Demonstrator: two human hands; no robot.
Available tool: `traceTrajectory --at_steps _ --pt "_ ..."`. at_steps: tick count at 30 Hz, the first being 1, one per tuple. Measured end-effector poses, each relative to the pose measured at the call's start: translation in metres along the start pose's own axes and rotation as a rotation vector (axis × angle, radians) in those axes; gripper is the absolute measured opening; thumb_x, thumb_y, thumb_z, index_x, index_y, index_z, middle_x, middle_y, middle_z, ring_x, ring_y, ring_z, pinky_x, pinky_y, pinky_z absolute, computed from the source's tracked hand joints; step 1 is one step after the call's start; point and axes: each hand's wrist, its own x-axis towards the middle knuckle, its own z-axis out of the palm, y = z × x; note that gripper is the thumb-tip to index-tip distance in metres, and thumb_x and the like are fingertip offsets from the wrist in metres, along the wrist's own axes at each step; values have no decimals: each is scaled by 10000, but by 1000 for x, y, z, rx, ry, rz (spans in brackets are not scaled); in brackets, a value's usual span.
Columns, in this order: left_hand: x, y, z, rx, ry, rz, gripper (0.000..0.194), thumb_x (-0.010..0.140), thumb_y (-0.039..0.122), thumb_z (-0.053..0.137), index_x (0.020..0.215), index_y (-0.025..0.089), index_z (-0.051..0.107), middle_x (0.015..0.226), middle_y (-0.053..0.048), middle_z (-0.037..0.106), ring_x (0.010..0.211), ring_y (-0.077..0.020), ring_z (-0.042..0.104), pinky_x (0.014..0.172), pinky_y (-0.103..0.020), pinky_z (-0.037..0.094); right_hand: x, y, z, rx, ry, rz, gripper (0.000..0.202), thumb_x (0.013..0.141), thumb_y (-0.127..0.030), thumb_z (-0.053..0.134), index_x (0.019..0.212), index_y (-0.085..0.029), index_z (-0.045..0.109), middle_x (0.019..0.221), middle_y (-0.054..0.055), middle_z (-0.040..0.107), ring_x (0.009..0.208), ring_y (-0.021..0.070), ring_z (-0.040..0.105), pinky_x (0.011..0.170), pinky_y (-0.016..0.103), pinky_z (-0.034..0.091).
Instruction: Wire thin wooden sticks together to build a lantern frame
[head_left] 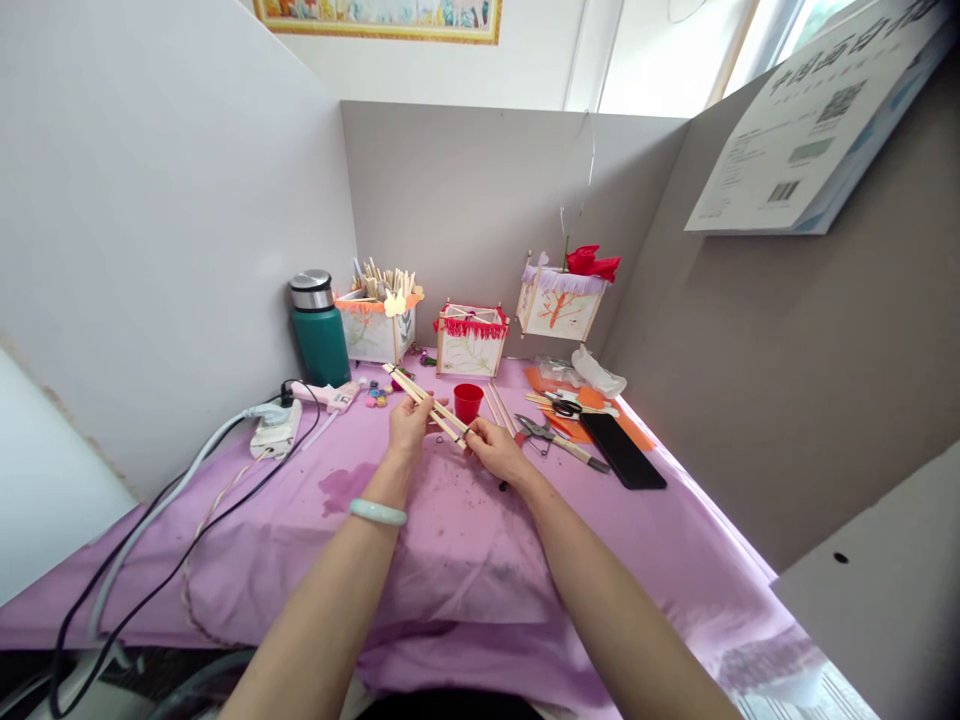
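Note:
Several pale wooden sticks (409,384), tied with dark bands near both ends, slant above the table between my hands. My left hand (409,428) is closed around the middle of the sticks; a pale green bangle (377,512) circles that wrist. At their lower right end, by the dark band, my right hand (495,450) pinches them. Just behind my hands stands a red cup (468,402). Loose thin sticks (501,408) lie to its right, with pliers (540,430) close by. My fingers partly hide the sticks.
Three decorated paper boxes stand or hang at the back: a stick-filled box (371,330), a red-fringed box (471,345) and a hanging box (562,305). Left are a green bottle (321,340), glue gun (330,395) and power strip (276,432). Right are scissors (564,406) and a phone (622,450).

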Motion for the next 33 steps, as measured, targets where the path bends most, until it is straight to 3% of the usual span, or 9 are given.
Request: traceTrajectory --at_steps 11,17,27,33 --pt "4 -5 -1 64 58 -43 125 743 231 582 791 123 542 738 -99 709 586 -190 676 516 -297 551 -1 -7 2 -427 26 -7 252 943 -312 323 916 -173 532 818 48 623 691 144 536 594 247 258" --pt "9 -9 -4 104 127 -72 58 760 185 555 766 128 548 697 -84 703 584 -188 677 520 -288 553 -1 -8 2 -493 -24 -70 241 947 -280 311 984 -174 525 893 64 640 781 168 570 631 254 288" --pt "6 -6 -1 124 148 -129 32 778 150 532 760 128 546 670 -65 692 567 -163 668 492 -241 534 -2 -14 4 -743 -60 15 313 956 -311 252 1061 -146 497 927 117 664 836 227 619 687 298 336" --pt "5 -5 -1 111 156 -131 34 774 131 530 746 125 548 651 -64 692 536 -157 656 480 -235 525 -2 -14 4 -736 -34 -2 302 952 -311 259 1050 -157 498 927 105 670 833 229 625 659 297 322"
